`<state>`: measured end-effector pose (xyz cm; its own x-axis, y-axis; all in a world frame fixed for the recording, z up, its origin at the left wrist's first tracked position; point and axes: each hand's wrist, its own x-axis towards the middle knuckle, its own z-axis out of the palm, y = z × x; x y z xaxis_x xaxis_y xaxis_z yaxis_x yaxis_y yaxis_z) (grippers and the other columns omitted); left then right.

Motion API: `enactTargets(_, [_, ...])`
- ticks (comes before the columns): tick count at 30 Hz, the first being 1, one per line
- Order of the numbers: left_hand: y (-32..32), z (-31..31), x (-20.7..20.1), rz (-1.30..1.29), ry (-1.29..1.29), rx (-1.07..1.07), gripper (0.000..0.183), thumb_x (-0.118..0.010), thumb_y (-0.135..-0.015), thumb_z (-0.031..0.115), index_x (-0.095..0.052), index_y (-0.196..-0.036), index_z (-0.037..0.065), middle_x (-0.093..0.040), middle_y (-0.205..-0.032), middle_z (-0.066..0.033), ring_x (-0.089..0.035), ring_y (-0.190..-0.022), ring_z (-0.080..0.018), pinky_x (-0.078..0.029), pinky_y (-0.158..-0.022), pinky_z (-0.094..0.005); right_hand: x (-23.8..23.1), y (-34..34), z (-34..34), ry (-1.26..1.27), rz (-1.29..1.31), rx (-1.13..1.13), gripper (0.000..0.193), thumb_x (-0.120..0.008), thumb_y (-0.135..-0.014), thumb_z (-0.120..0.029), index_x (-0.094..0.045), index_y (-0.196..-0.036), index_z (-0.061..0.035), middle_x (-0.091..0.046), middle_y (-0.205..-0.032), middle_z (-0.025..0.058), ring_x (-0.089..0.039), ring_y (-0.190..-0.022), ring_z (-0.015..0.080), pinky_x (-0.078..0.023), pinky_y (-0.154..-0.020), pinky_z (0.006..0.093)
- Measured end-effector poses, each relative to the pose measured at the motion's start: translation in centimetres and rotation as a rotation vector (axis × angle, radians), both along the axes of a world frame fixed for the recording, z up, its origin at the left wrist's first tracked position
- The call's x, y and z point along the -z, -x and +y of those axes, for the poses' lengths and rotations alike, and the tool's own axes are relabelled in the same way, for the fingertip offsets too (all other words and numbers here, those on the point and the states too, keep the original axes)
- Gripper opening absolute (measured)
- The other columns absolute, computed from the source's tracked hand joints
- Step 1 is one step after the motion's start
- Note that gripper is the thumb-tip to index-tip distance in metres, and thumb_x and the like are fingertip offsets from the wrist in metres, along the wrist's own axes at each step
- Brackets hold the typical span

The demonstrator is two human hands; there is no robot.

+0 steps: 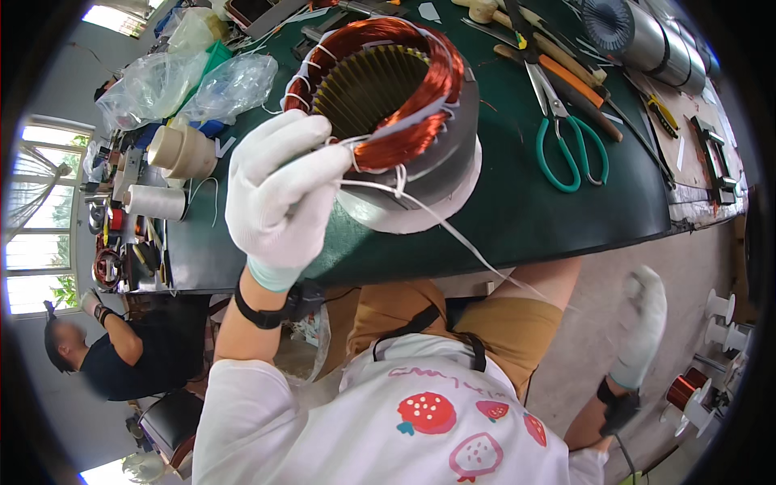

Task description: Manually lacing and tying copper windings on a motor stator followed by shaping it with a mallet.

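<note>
A motor stator (pixel 440 174) stands on a round white base (pixel 465 182) near the table's front edge, its slotted bore tilted up toward me. White cord loops bind parts of its copper winding (pixel 404 145). My left hand (pixel 279 190), in a white glove, pinches the winding's near left edge between thumb and fingers. From a knot there, a white lacing cord (pixel 453 230) stretches over the table edge toward the lower right. My right hand (pixel 643 323), also gloved, is out beyond the edge with curled fingers, at that cord's far end; motion blurs the grip.
Teal-handled scissors (pixel 558 153) and several hand tools lie right of the stator. Plastic bags (pixel 153 89), a cream container (pixel 182 149) and a thread spool (pixel 155 202) are at left. Wire spools (pixel 687 388) stand low at right. Another person (pixel 129 347) sits at far left.
</note>
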<state>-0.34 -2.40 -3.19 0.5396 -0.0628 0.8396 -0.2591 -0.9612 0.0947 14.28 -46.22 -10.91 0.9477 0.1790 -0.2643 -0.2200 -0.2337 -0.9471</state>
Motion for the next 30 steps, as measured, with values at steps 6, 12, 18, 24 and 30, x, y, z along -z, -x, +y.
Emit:
enactTargets(6, [0.3,0.3,0.9,-0.043,0.024,-0.022,0.039,-0.074,-0.061,-0.006,-0.072,-0.097,0.008,-0.066,-0.107,-0.0102,-0.065,-0.093,-0.0328,-0.054,-0.080,-0.0388,-9.2,-1.3,19.3,0.068,-0.849,-0.797,0.019,-0.064,-0.086,-0.002,-0.074,-0.102,-0.0019,-0.073,-0.094,0.0088,-0.066,-0.086,0.0215,-0.051,-0.077,0.0298])
enactTargets(12, [0.1,0.2,0.7,0.010,0.054,-0.009,0.046,-0.077,-0.056,-0.004,-0.072,-0.098,0.014,-0.066,-0.106,-0.0083,-0.064,-0.088,-0.0325,-0.055,-0.077,-0.0409,-10.5,-2.4,22.8,0.039,-0.898,-0.734,0.014,-0.063,-0.090,-0.002,-0.074,-0.100,-0.0013,-0.073,-0.098,0.0068,-0.065,-0.089,0.0162,-0.049,-0.079,0.0276])
enactTargets(18, [0.1,0.6,1.0,0.006,0.053,0.010,0.045,-0.078,-0.058,-0.003,-0.073,-0.099,0.015,-0.065,-0.108,-0.0083,-0.064,-0.086,-0.0321,-0.055,-0.075,-0.0405,-10.7,-2.6,23.5,0.019,-0.956,-0.794,0.014,-0.063,-0.091,-0.003,-0.074,-0.099,-0.0007,-0.073,-0.099,0.0070,-0.065,-0.089,0.0166,-0.050,-0.080,0.0274])
enactTargets(24, [0.5,0.0,0.7,0.045,0.078,0.003,0.036,-0.076,-0.067,-0.006,-0.071,-0.099,0.011,-0.066,-0.111,-0.0113,-0.064,-0.097,-0.0332,-0.052,-0.084,-0.0407,-11.3,-3.2,23.0,0.136,-1.097,-0.788,0.014,-0.062,-0.092,-0.003,-0.074,-0.099,-0.0007,-0.073,-0.099,0.0074,-0.066,-0.093,0.0173,-0.050,-0.083,0.0283])
enactTargets(30, [0.7,-0.1,0.5,0.103,0.107,-0.002,0.028,-0.073,-0.075,-0.009,-0.070,-0.098,0.007,-0.066,-0.115,-0.0148,-0.063,-0.108,-0.0343,-0.050,-0.093,-0.0408,-11.3,-3.0,23.6,0.075,-0.894,-0.850,0.014,-0.062,-0.092,-0.005,-0.073,-0.099,-0.0001,-0.072,-0.100,0.0089,-0.066,-0.091,0.0168,-0.050,-0.081,0.0275])
